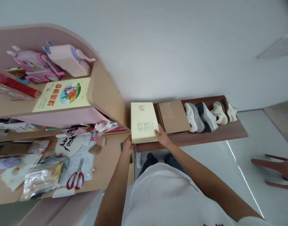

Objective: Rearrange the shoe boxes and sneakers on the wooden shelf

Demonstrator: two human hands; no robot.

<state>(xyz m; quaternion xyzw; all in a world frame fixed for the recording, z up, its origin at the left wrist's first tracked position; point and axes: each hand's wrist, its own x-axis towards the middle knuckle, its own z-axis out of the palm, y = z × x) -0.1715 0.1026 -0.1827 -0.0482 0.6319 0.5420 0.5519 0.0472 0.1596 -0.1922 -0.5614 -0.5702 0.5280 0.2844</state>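
A pale yellow cardboard box (144, 117) with small printed text on its lid lies at the left end of a dark brown bench (205, 137). My left hand (127, 145) grips its near left corner, fingers partly hidden by the box. On the near right corner sits my right hand (162, 137), thumb on the lid and the other fingers down along the side. Just right of it is a brown cardboard box (174, 117). A dark phone (130, 158) lies on the desk beside my left hand, partly covered by it.
Grey-white sneakers (200, 117) and beige sneakers (224, 112) stand along the bench. At left, a desk (106, 161) carries red-handled scissors (75, 177), papers and plastic packets. Its shelf holds a yellow book (64, 94) and a pink sharpener (68, 59). A reddish-brown stool (279, 169) stands at right.
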